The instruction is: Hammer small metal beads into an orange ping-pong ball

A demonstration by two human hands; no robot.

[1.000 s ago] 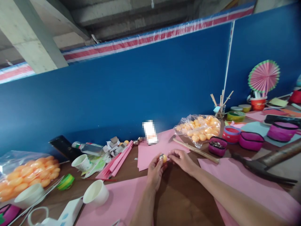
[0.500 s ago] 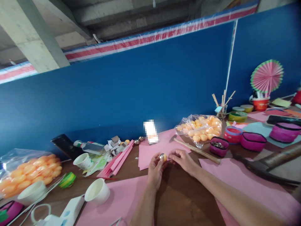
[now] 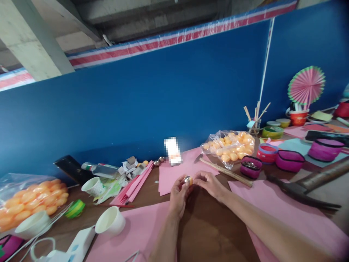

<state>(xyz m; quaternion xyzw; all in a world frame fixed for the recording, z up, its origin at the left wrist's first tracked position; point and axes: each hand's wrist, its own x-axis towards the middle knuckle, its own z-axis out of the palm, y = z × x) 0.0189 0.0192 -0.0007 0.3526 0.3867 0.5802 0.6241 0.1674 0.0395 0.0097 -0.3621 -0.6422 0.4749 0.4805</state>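
- Head view: the left hand [image 3: 178, 194] pinches a small orange ball [image 3: 188, 180] between thumb and fingertips; a shiny metal piece sits on the side of the ball that faces the camera.
- The right hand [image 3: 209, 183] has its fingertips pressed together against the ball's right side, so both hands meet on it, just above the brown surface [image 3: 207, 233].
- The ball is held at the near edge of a pink paper sheet [image 3: 174, 171], between the two hands.
- Behind it, a clear bag of orange balls [image 3: 230, 147] lies next to a wooden stick [image 3: 226, 171] and a magenta pouch [image 3: 251, 166].
- To the right, a hammer [image 3: 302, 187] rests on another pink sheet.
- To the left stand a white paper cup [image 3: 110, 222], a second cup [image 3: 92, 186] and another bag of orange balls [image 3: 24, 202].
- A pink folded paper fan [image 3: 307, 85] stands in a red cup at far right.
- A blurred-out card leans on the blue wall [image 3: 152, 105]; no writing or label can be read anywhere.
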